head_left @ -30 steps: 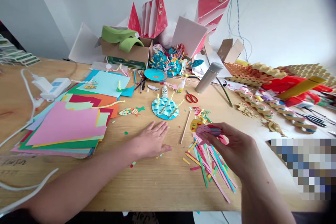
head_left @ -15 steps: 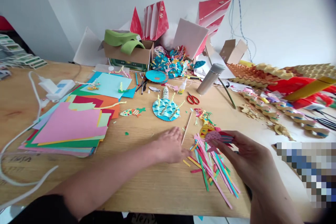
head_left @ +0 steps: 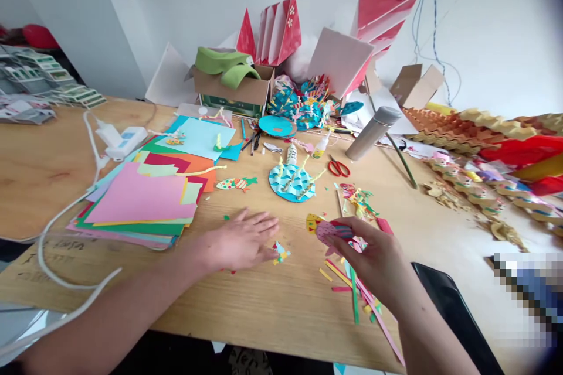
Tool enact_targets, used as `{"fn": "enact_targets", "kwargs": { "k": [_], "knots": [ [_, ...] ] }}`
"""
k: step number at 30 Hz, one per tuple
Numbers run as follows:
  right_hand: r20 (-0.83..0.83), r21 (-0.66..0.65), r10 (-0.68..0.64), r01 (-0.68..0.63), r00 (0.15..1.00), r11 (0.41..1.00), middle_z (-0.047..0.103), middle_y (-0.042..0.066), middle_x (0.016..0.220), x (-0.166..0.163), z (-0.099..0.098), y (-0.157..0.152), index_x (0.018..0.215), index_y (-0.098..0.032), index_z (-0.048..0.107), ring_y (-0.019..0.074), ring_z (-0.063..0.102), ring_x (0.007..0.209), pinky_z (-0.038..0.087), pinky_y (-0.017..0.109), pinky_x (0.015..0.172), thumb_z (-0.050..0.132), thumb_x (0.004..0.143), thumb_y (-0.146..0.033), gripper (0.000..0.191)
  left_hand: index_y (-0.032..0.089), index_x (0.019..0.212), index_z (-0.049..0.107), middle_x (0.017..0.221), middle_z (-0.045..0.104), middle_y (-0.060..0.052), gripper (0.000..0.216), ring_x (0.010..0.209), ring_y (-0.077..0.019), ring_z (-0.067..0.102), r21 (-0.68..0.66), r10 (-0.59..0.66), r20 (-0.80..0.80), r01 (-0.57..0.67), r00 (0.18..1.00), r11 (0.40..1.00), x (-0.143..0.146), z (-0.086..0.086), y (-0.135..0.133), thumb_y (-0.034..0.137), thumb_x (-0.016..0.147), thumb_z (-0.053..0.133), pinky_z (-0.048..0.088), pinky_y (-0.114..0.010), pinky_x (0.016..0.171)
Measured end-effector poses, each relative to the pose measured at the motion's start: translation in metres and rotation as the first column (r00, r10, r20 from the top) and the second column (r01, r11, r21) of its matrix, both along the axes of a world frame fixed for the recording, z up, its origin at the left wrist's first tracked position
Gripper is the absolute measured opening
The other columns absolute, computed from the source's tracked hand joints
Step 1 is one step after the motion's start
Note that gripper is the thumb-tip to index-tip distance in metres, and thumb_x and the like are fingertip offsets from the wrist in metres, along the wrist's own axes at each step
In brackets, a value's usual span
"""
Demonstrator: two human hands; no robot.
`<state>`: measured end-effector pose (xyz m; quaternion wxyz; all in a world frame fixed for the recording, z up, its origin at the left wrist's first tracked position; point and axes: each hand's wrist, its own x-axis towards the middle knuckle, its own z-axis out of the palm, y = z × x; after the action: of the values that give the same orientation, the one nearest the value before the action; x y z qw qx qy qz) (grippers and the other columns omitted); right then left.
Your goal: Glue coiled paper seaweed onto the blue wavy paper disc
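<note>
My right hand pinches a pink dotted paper cut-out with a striped end, close to a yellow spotted paper piece. Below that hand lies a loose pile of coloured paper strips. My left hand rests flat and open on the wooden table, its fingers apart and holding nothing. A small multicoloured paper scrap lies just beyond its fingertips. Further up sits a blue wave-patterned paper disc.
A stack of coloured paper sheets lies left of my left hand, with a paper fish beyond it. Red-handled scissors, a glue bottle and a steel flask stand further back. A white cable runs along the left.
My left hand has drawn back left, away from the paper strips. My right hand still pinches the pink piece. The whole view has turned, so the table contents sit further right.
</note>
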<state>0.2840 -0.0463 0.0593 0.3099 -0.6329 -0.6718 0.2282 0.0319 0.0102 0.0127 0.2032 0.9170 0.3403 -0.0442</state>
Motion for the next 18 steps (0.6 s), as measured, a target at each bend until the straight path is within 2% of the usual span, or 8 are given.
{"fn": "enact_targets", "kwargs": {
  "k": [4,7,9,11,14,16,18],
  "knots": [
    [0.147,0.015,0.049,-0.052,0.988,0.999,0.073,0.001,0.067,-0.013,0.003,0.017,0.094,-0.022,0.068,0.0181,0.067,0.062,0.049,0.030,0.062,0.059,0.083,-0.037,0.021,0.019,0.144,0.040,0.153,0.033,-0.010,0.061,0.144,-0.0255,0.027,0.147,0.158,-0.015,-0.154,0.987,0.977,-0.021,-0.010,0.001,0.055,0.097,0.027,0.016,-0.054,0.116],
    [0.286,0.031,0.076,-0.088,0.955,0.996,0.072,0.000,0.066,-0.022,0.003,0.026,0.095,-0.023,0.068,0.0173,0.066,0.061,0.044,0.027,0.058,0.057,0.085,-0.034,0.018,0.010,0.131,0.055,0.143,0.047,-0.019,0.059,0.139,-0.0326,0.035,0.289,0.277,-0.024,-0.258,0.961,0.922,-0.031,-0.006,0.003,0.052,0.095,0.037,0.021,-0.058,0.112],
    [0.391,0.054,0.077,-0.107,0.917,0.993,0.073,0.001,0.069,-0.029,-0.002,0.031,0.092,-0.024,0.068,0.0175,0.066,0.063,0.040,0.025,0.055,0.056,0.087,-0.032,0.016,0.006,0.123,0.062,0.135,0.054,-0.023,0.056,0.138,-0.0362,0.036,0.369,0.311,-0.002,-0.288,0.950,0.883,-0.032,-0.002,0.003,0.048,0.095,0.038,0.024,-0.059,0.110],
    [0.475,0.088,0.069,-0.126,0.877,0.988,0.073,0.001,0.072,-0.035,-0.008,0.036,0.089,-0.023,0.068,0.0179,0.066,0.064,0.037,0.025,0.054,0.056,0.087,-0.028,0.014,0.012,0.125,0.061,0.139,0.052,-0.019,0.050,0.138,-0.0349,0.036,0.416,0.266,0.073,-0.272,0.961,0.868,-0.027,-0.001,0.001,0.046,0.096,0.039,0.024,-0.059,0.110],
    [0.538,0.137,0.046,-0.141,0.842,0.981,0.072,0.002,0.074,-0.040,-0.015,0.043,0.089,-0.022,0.067,0.0184,0.065,0.065,0.035,0.025,0.055,0.055,0.087,-0.023,0.012,0.028,0.136,0.050,0.146,0.047,-0.005,0.045,0.140,-0.0251,0.035,0.347,0.045,0.091,-0.074,0.995,0.935,-0.013,-0.007,-0.003,0.047,0.097,0.039,0.025,-0.049,0.113],
    [0.551,0.150,0.031,-0.136,0.834,0.979,0.072,0.003,0.073,-0.041,-0.017,0.047,0.090,-0.021,0.066,0.0186,0.064,0.065,0.034,0.025,0.055,0.053,0.087,-0.022,0.013,0.029,0.135,0.051,0.146,0.047,-0.002,0.044,0.139,-0.0229,0.037,0.314,0.017,0.071,-0.038,0.997,0.949,-0.007,-0.012,-0.004,0.048,0.097,0.038,0.027,-0.046,0.112],
    [0.554,0.161,0.014,-0.124,0.833,0.979,0.070,0.004,0.071,-0.041,-0.017,0.049,0.090,-0.020,0.066,0.0191,0.063,0.065,0.034,0.025,0.055,0.052,0.088,-0.023,0.014,0.025,0.131,0.055,0.142,0.052,-0.006,0.044,0.137,-0.0235,0.040,0.328,0.066,0.075,-0.087,0.995,0.941,-0.007,-0.012,-0.002,0.046,0.097,0.037,0.029,-0.046,0.111]
  ]
}}
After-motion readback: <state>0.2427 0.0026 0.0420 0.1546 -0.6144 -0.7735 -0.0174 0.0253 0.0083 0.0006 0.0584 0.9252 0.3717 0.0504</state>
